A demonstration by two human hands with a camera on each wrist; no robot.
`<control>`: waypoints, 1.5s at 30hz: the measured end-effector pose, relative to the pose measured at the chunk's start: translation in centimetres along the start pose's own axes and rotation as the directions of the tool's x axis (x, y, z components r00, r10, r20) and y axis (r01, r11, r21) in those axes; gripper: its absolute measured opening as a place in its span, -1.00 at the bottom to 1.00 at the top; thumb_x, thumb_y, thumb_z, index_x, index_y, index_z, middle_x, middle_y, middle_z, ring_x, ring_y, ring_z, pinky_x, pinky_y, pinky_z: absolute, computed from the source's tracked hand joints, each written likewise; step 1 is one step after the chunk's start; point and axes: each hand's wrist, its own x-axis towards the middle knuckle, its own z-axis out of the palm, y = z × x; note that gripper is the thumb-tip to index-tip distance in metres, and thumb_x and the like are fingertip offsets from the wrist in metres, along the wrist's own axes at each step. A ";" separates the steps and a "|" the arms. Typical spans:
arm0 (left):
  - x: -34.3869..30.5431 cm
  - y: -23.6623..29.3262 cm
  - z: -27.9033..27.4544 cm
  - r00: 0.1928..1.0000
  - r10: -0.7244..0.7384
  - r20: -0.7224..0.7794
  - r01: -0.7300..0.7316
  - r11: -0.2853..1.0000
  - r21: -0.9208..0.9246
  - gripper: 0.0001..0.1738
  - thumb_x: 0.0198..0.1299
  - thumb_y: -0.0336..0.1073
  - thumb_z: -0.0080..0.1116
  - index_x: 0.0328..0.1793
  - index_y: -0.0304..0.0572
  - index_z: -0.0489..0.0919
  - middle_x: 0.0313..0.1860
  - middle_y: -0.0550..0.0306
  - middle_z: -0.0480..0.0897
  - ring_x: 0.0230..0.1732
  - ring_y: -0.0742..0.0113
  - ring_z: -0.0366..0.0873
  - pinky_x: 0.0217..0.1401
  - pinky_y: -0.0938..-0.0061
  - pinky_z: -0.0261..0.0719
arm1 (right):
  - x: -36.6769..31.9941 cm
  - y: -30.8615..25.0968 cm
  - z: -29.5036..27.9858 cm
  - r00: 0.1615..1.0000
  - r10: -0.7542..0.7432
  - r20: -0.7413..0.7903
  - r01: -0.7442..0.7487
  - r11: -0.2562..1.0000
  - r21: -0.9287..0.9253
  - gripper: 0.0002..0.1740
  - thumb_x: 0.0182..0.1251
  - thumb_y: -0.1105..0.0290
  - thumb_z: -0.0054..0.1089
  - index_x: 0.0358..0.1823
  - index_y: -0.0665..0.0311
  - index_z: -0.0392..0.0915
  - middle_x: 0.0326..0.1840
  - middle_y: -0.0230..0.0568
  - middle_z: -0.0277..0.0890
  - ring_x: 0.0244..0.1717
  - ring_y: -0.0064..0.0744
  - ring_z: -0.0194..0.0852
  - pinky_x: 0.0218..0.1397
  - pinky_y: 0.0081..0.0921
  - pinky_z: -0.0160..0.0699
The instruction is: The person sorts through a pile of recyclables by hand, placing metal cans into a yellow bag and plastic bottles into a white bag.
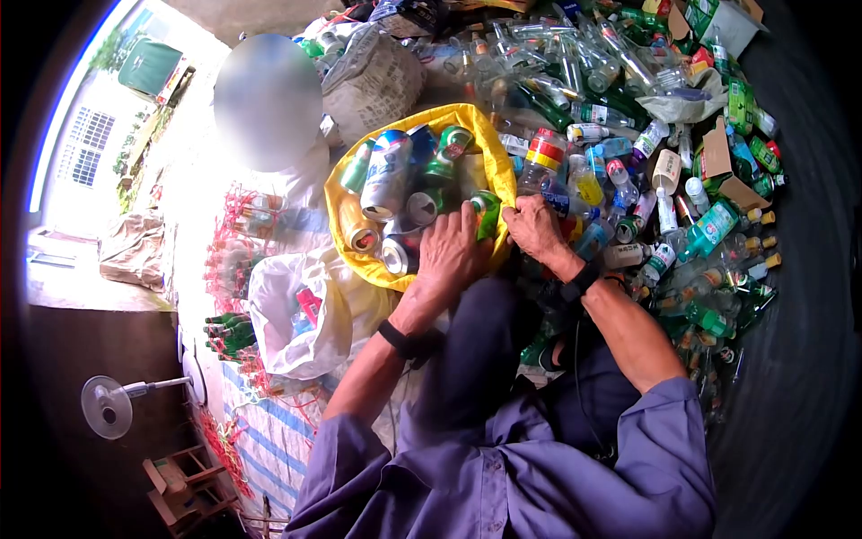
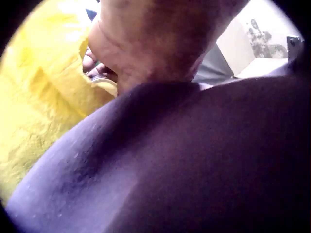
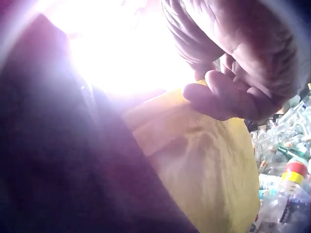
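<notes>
A yellow woven sack [image 1: 485, 135] stands with its mouth spread, full of drink cans. Among these are a silver-and-blue can [image 1: 387, 176], a gold can [image 1: 357, 230] and green ones. My left hand [image 1: 446, 249] reaches over the near rim into the sack, fingers and thumb around a green can [image 1: 487, 212] at its right side. In the left wrist view, the wrist and a sleeve hide most of that grip. My right hand [image 1: 541, 232] pinches the sack's right rim. The right wrist view shows its curled fingers [image 3: 218, 99] on the yellow edge.
A large heap of plastic and glass bottles [image 1: 593, 67] spreads right of the sack. To the left lies a white sack [image 1: 292, 355], with green bottles [image 1: 229, 334] beside it. Another person [image 1: 269, 103] is behind the yellow sack, near a grey-white sack [image 1: 373, 85]. A fan [image 1: 107, 407] stands at far left.
</notes>
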 end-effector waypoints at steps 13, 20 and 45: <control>-4.1 -1.0 -5.3 0.981 0.185 -0.052 -0.190 0.975 -0.115 -0.31 0.09 -0.27 0.48 0.37 -0.24 0.50 0.28 -0.12 0.58 0.30 -0.14 0.49 0.36 0.05 0.45 | -0.3 -1.5 -1.2 0.986 0.153 -0.071 -0.104 0.882 0.459 -0.61 0.39 0.34 0.16 -0.53 0.54 0.51 -0.66 0.01 0.55 -0.64 -0.25 0.67 -0.55 -0.36 0.64; -5.4 -1.4 -4.8 0.971 0.237 0.019 -0.238 0.971 0.024 -0.24 0.01 -0.23 0.51 0.39 -0.16 0.49 0.34 -0.12 0.54 0.37 -0.13 0.44 0.42 0.03 0.34 | -0.8 -2.1 -2.3 0.977 0.206 0.050 -0.202 0.835 0.511 -0.55 0.43 0.21 0.21 -0.45 0.54 0.59 -0.56 -0.07 0.62 -0.61 -0.35 0.68 -0.56 -0.45 0.59; -9.6 -3.4 -5.5 0.990 -0.038 -0.137 0.005 0.972 -0.236 -0.85 0.16 -0.60 0.34 -0.14 -0.34 0.70 -0.40 -0.06 0.72 -0.39 0.06 0.73 -0.26 0.34 0.65 | -4.3 23.6 -10.1 0.481 0.876 -0.037 -0.835 0.471 0.285 -0.64 0.35 0.19 0.30 -0.32 0.42 0.52 -0.50 -0.10 0.56 -0.67 -0.26 0.49 -0.71 -0.38 0.22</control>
